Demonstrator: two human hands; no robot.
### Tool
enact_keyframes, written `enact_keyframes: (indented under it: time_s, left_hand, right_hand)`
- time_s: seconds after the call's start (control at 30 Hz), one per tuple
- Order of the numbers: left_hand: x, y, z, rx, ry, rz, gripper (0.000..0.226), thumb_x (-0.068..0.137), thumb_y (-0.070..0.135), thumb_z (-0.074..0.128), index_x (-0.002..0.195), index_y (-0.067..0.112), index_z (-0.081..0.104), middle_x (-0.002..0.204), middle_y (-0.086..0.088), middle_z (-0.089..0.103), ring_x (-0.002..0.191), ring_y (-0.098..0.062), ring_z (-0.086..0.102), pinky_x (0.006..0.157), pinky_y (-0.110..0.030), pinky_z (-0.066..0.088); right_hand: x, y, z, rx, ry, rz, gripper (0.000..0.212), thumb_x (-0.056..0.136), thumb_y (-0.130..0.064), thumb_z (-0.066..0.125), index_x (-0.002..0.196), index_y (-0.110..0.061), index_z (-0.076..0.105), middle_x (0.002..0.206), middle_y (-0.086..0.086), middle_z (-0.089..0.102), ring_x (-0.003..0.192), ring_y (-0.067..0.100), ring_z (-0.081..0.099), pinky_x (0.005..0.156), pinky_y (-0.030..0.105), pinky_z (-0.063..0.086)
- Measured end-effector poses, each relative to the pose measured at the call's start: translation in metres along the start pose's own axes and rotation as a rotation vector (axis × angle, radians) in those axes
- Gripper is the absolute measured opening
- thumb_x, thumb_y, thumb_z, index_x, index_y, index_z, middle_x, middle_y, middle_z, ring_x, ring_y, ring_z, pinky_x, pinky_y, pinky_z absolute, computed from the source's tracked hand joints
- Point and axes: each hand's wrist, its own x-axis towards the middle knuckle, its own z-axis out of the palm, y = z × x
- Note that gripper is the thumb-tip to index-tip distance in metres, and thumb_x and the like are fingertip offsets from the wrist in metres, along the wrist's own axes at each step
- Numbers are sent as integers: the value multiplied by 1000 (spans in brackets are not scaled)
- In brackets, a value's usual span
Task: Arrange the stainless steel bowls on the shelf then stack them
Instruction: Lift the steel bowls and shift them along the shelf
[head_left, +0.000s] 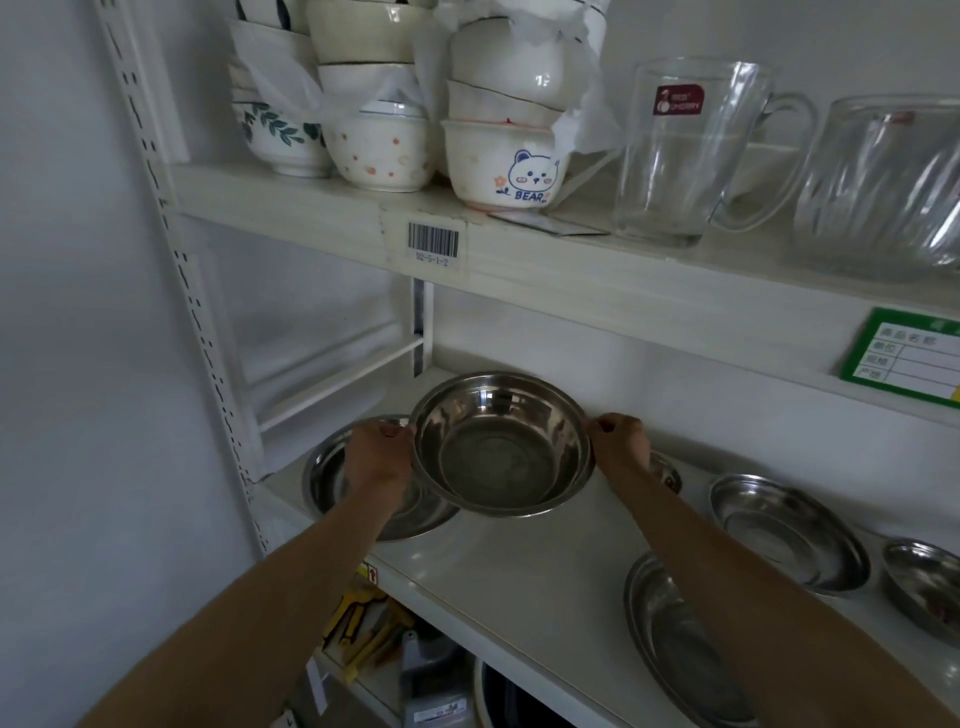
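I hold a deep stainless steel bowl (501, 444) by its rim, tilted toward me above the white middle shelf (519, 577). My left hand (378, 454) grips its left edge and my right hand (621, 446) grips its right edge. A wide shallow steel bowl (332, 470) lies on the shelf under my left hand, partly hidden. Another steel bowl (787, 530) rests further right, one (680, 644) near the front edge under my right forearm, and one (924, 582) at the far right. A small steel bowl (667, 470) peeks out behind my right hand.
The upper shelf (571, 265) carries stacked ceramic bowls (382, 104), a bear bowl (501, 163), a glass jug (691, 150) and a ribbed glass bowl (883, 187). A green label (904, 356) hangs at right. The slotted upright (208, 353) stands left. Yellow-handled tools (363, 629) lie below.
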Motion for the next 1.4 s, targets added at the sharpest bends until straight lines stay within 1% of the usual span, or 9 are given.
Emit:
enact_keyframes:
  time_s: [0.23, 0.33, 0.5, 0.67, 0.83, 1.03, 1.17, 1.3, 1.4]
  left_hand:
    - [20, -7, -30, -44, 68, -13, 16, 86, 22, 65, 75, 13, 71, 67, -4, 69, 62, -17, 63, 62, -25, 50]
    - [30, -13, -41, -62, 97, -18, 20, 86, 23, 65, 72, 11, 71, 64, -4, 67, 58, -15, 59, 55, -20, 45]
    - [48, -24, -56, -39, 127, -31, 23, 88, 29, 64, 68, 18, 68, 64, -2, 66, 62, -19, 62, 76, -34, 55]
    - [62, -36, -65, -24, 142, -36, 34, 88, 26, 64, 55, 19, 59, 50, 2, 54, 48, -13, 49, 69, -32, 52]
    - [75, -46, -69, 5, 137, -62, 30, 89, 27, 63, 64, 10, 68, 59, -9, 64, 51, -18, 54, 65, -33, 53]
    - [90, -62, -71, 41, 143, -102, 38, 86, 24, 62, 50, 16, 55, 51, -6, 51, 48, -21, 45, 58, -30, 47]
    - [98, -68, -69, 58, 131, -134, 27, 84, 24, 62, 66, 6, 69, 58, -9, 58, 52, -20, 50, 59, -28, 46]
    - [103, -71, -67, 69, 122, -141, 31, 86, 28, 63, 60, 10, 64, 57, -10, 59, 50, -21, 50, 56, -25, 42]
    - [105, -70, -66, 66, 115, -127, 33, 86, 28, 62, 59, 10, 61, 56, -10, 59, 51, -21, 51, 59, -27, 44]
  right_hand:
    - [-6, -21, 32, -3, -41, -25, 21, 87, -23, 58, 84, -8, 73, 79, 15, 70, 77, 29, 63, 66, 29, 43]
    - [-8, -29, 48, 1, -71, -44, 24, 85, -18, 57, 70, -4, 68, 66, 13, 60, 65, 23, 55, 61, 32, 41]
    - [-5, -35, 79, 14, -84, -40, 32, 83, -17, 60, 51, -15, 56, 61, 10, 61, 65, 21, 59, 65, 36, 51]
    - [-2, -36, 103, 19, -106, -7, 23, 82, -24, 60, 66, -11, 70, 72, 14, 71, 75, 29, 69, 70, 34, 53]
    - [-9, -44, 115, 17, -98, -33, 33, 83, -19, 60, 51, -24, 55, 67, 3, 63, 70, 22, 62, 70, 33, 50]
    - [-8, -39, 136, -66, -133, -26, 24, 84, -31, 60, 79, -15, 76, 82, 10, 72, 86, 29, 63, 73, 32, 51]
    - [-7, -37, 146, -79, -146, -7, 27, 86, -27, 61, 69, -10, 73, 67, 6, 64, 72, 24, 62, 65, 27, 42]
    - [-5, -33, 150, -96, -148, -23, 39, 87, -26, 61, 50, -16, 52, 53, -3, 50, 56, 16, 51, 60, 27, 40]
    - [-1, -31, 150, -96, -145, -26, 31, 86, -27, 60, 57, -15, 60, 59, 1, 56, 64, 19, 54, 64, 28, 43]
